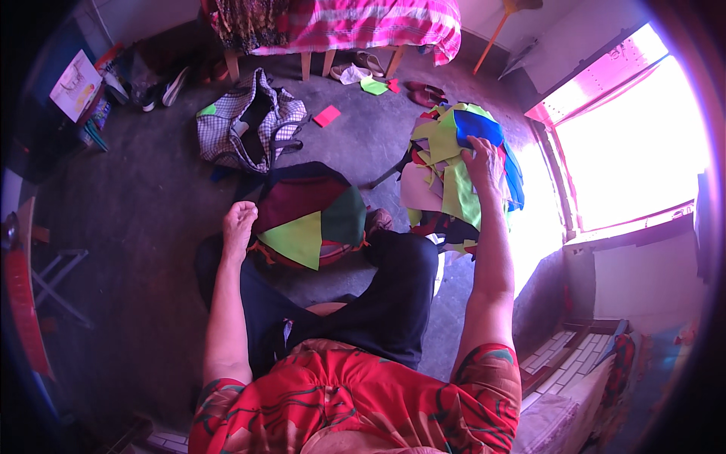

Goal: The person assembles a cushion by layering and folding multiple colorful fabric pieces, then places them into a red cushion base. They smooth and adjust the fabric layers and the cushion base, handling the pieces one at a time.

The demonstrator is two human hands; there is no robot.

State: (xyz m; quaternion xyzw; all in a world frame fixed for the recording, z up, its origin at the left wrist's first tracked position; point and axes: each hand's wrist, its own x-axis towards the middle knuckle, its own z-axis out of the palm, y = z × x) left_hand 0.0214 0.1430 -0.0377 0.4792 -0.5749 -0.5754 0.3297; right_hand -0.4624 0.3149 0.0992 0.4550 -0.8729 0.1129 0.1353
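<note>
Two bare hands are at work over a grey concrete floor [151,204], where a person sits with legs folded in dark trousers. The right hand [484,163] reaches out to a heap of loose fabric pieces in lime green, blue, pink and maroon [446,174] lying near the bright window [635,144]. Its fingers are spread and pressed flat on the heap, touching a blue felt-like piece [478,127] at the top; whether any piece is actually pinched cannot be told from this view. The left hand [239,221] is curled loosely closed and rests at the edge of a round patchwork cushion of maroon, dark green and lime green wedges [310,219], which lies on the floor just in front of the knees.

Judging from this layout, the step in hand appears to be sorting through the scraps for a piece. A next move would probably call for closing the fingers on a single layer and peeling it free without dragging its neighbours along.

Farther off sit a black-and-white checked cloth bag [249,125], lying open, a small pink scrap [327,116] and a bed with a pink striped cover [355,26].
</note>
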